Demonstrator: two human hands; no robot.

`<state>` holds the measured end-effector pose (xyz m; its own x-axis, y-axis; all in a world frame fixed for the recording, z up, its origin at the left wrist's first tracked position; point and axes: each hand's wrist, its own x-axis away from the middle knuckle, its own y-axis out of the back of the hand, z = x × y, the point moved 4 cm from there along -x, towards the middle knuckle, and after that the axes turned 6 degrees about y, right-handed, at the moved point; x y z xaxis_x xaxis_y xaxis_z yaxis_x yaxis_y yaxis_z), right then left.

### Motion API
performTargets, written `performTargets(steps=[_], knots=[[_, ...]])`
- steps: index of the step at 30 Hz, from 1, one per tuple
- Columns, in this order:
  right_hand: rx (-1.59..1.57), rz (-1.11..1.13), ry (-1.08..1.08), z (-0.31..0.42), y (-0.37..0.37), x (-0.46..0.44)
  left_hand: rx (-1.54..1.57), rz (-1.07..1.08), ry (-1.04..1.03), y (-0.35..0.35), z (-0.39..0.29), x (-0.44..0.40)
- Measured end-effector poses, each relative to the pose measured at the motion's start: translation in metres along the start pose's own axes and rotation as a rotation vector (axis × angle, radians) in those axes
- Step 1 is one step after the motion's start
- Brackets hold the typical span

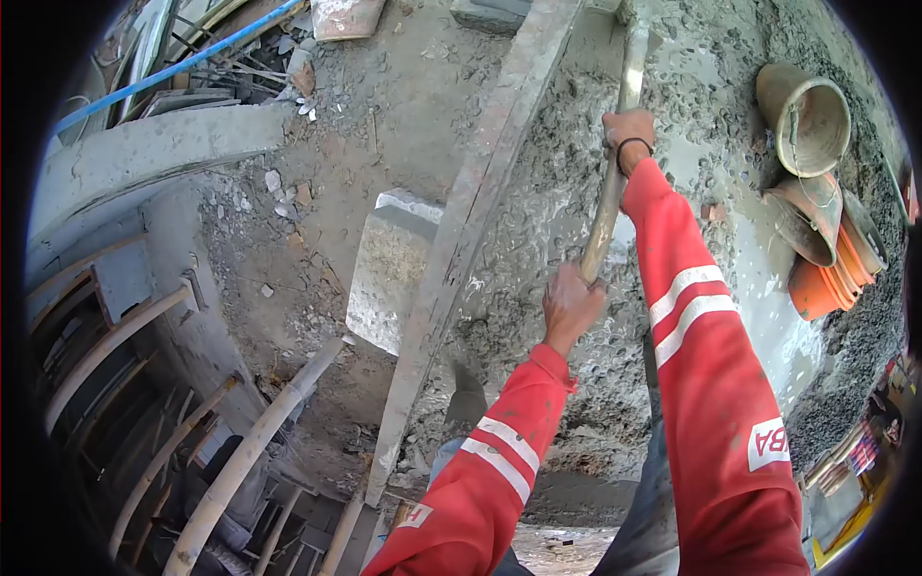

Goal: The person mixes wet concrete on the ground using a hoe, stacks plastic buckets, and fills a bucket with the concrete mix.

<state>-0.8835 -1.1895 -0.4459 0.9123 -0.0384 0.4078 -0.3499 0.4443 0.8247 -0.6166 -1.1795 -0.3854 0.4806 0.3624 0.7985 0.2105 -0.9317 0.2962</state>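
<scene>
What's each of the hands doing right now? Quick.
Left hand: closed around the wooden handle, near its lower end in view.
Right hand: closed around the same handle, farther up.

- Conc. floor (413,106): rough, grey-brn, w/ loose rubble (279,192) on L side.
- Conc. ledge (173,144): upper L, appears curved.
- Scrap pile (192,101): behind ledge; blue pipe (182,63) runs diag. across.
- Bamboo poles (255,456): lower L, over dark recess (86,422).
- Light: diffuse, approx. daylight.
</scene>
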Motion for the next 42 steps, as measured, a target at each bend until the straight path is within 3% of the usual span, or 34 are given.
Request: performTargets(steps=[2,4,9,11,13,15,16,18,22,24,26,27,31,34,36,37,38,39,41,42], knots=[[-0.054,0.069,-0.019,-0.002,0.005,-0.02,0.002,0.046,0.024,0.005,-0.019,0.019],[-0.269,0.152,-0.115,0.013,0.018,-0.012,-0.081,-0.107,0.019,0.022,-0.056,0.038],[-0.344,0.251,-0.157,0.016,0.035,0.046,-0.123,-0.016,0.018,0.046,-0.048,0.085],[-0.363,0.163,-0.156,-0.009,0.018,0.051,-0.192,-0.019,0.013,0.057,-0.043,0.102],[-0.604,0.38,-0.353,-0.037,0.018,0.118,-0.312,-0.029,0.053,0.063,-0.014,0.154],[-0.655,0.268,-0.606,-0.099,-0.013,0.19,-0.518,-0.032,0.019,0.076,0.037,0.191],[-0.828,0.319,-0.717,-0.129,-0.024,0.227,-0.637,-0.047,-0.044,0.088,0.057,0.207],[-1.138,0.42,-0.912,-0.161,-0.021,0.304,-0.834,0.078,0.017,0.106,0.084,0.244],[-1.075,0.313,-1.023,-0.18,0.012,0.389,-0.768,0.215,0.172,0.117,0.09,0.316],[-0.887,0.193,-0.771,-0.202,0.01,0.382,-0.691,0.241,0.215,0.102,0.077,0.318],[-0.929,0.143,-0.691,-0.125,0.107,0.321,-0.517,0.277,0.212,0.063,0.056,0.305],[-0.971,0.157,-0.608,-0.119,0.125,0.283,-0.457,0.199,0.136,0.044,0.035,0.29],[-0.987,0.045,-0.159,-0.048,0.22,0.125,-0.213,0.087,-0.079,-0.034,-0.075,0.171],[-0.838,-0.061,0.1,-0.034,0.227,-0.004,-0.031,-0.053,-0.264,-0.085,-0.138,0.065],[-0.592,-0.007,0.099,-0.051,0.191,-0.078,0.002,-0.069,-0.306,-0.112,-0.146,0.036],[-0.582,-0.005,0.098,-0.063,0.168,-0.094,-0.025,-0.019,-0.172,-0.126,-0.139,0.029],[-0.417,0.079,-0.034,-0.081,0.139,-0.103,-0.049,0.031,-0.037,-0.133,-0.132,0.026],[-0.258,0.16,-0.165,-0.091,0.117,-0.104,-0.047,0.028,-0.033,-0.13,-0.121,0.022],[-0.201,0.152,-0.178,-0.08,0.104,-0.098,-0.009,-0.077,-0.11,-0.122,-0.106,0.023],[-0.167,0.13,-0.209,-0.081,0.104,-0.092,-0.05,0.095,0.029,-0.12,-0.108,0.029]])
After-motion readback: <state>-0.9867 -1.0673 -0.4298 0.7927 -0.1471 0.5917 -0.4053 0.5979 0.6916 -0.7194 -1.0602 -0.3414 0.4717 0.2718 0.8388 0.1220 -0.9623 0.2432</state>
